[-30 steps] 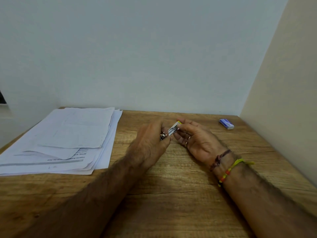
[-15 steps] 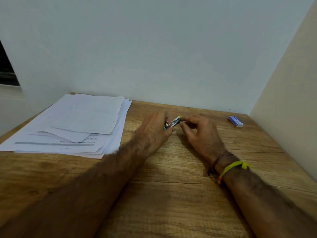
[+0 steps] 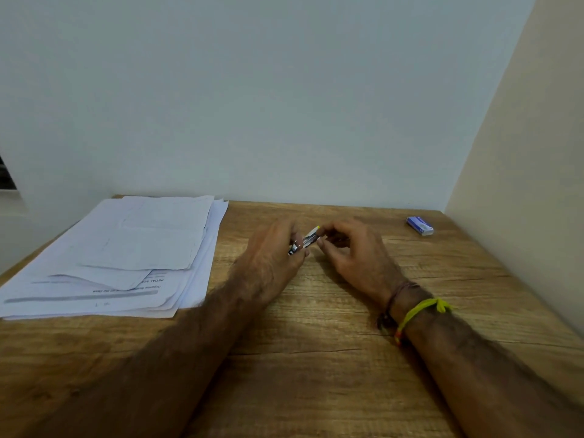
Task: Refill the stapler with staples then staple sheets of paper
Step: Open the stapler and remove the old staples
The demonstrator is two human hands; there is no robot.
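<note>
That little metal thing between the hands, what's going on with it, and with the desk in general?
A person is holding a small stapler just above the wooden desk. The left hand has it in its grip, and the right hand is pinching at its far end with the fingertips, apparently working on the refill. A loose pile of paper lies untouched at the left. A small blue box, perhaps the staples, sits near the far right corner.
</note>
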